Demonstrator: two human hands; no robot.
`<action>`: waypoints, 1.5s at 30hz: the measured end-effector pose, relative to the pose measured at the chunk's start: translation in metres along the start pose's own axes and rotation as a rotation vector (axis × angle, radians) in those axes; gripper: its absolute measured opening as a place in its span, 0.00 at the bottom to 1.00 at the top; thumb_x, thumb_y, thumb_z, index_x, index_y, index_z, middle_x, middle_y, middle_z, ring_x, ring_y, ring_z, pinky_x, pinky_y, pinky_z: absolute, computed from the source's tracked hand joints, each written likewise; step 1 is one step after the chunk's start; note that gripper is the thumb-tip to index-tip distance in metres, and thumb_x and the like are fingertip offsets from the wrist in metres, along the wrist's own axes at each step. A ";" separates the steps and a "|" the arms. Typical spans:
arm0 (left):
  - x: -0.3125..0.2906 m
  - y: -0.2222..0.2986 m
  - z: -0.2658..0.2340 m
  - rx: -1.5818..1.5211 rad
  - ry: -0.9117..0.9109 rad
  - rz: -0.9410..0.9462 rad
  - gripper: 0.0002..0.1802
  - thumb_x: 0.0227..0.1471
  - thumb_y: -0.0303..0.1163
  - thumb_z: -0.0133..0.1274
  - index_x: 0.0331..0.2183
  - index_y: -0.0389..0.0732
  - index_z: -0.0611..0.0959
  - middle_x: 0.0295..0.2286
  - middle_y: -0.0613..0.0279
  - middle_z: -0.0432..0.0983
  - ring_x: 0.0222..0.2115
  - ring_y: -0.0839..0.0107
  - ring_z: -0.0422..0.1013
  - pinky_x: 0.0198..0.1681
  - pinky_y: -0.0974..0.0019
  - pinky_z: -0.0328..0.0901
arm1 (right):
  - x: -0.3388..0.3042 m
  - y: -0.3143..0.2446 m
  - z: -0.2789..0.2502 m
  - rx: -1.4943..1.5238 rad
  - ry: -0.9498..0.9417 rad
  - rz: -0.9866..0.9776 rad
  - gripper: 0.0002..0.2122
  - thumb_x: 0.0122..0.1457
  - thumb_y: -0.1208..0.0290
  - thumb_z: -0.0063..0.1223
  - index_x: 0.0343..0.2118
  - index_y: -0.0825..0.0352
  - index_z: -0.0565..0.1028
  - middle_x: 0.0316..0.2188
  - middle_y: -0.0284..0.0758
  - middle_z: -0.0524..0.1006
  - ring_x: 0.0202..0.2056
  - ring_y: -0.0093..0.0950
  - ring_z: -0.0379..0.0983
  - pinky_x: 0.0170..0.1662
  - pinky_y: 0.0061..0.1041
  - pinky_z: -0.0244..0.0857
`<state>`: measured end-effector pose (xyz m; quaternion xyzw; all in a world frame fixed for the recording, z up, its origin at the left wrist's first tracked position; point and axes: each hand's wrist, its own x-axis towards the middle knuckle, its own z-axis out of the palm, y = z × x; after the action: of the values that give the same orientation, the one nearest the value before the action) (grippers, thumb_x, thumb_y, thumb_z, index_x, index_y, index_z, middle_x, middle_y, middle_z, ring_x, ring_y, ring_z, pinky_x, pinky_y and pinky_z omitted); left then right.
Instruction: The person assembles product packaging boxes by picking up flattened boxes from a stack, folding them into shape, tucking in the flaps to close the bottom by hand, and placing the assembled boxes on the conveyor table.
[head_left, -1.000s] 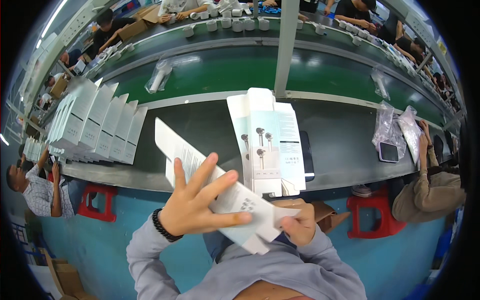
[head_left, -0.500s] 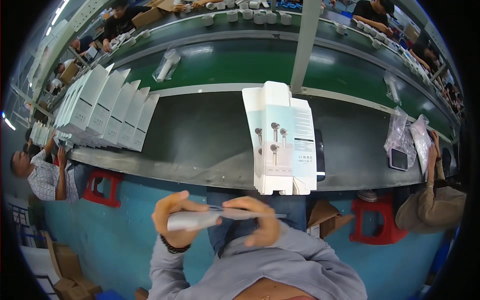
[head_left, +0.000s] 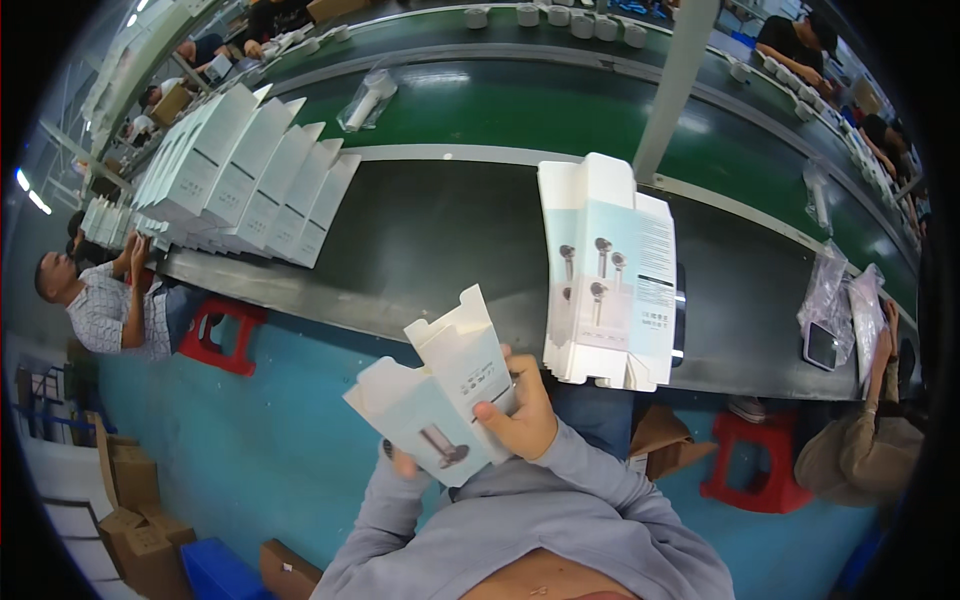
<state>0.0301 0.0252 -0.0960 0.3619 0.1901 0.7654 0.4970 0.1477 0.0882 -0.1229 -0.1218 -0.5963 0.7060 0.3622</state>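
Note:
Both hands hold a white and pale-blue carton (head_left: pixel 440 400) with its end flaps standing up, close to my chest below the table edge. My right hand (head_left: pixel 522 412) grips its right side, thumb across the front panel. My left hand (head_left: pixel 402 462) is almost hidden behind the carton; only fingertips show at its lower edge. A stack of flat cartons of the same kind (head_left: pixel 608 275) lies on the dark table (head_left: pixel 430 240), just beyond my right hand.
A row of folded white boxes (head_left: pixel 245 170) leans on the table's left part. A green conveyor (head_left: pixel 520 110) runs behind, carrying bagged items. Plastic bags and a phone (head_left: pixel 835 310) lie at right. Other people sit left and right on red stools (head_left: pixel 748 460).
The carton was held flat and edge-on at my lap; now it is turned up with its printed front facing me and its flaps raised.

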 end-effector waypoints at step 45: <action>0.009 0.004 -0.006 1.376 -0.180 0.536 0.59 0.27 0.61 0.59 0.56 0.59 0.45 0.41 0.49 0.58 0.33 0.64 0.60 0.33 0.62 0.60 | 0.014 -0.016 -0.002 0.110 0.056 0.145 0.06 0.51 0.82 0.50 0.33 0.70 0.70 0.39 0.34 0.63 0.35 0.18 0.65 0.36 0.15 0.61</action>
<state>0.0214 0.0320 -0.0941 0.6867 0.4904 0.5357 -0.0321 0.1444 0.0992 -0.1052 -0.1646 -0.5360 0.7582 0.3327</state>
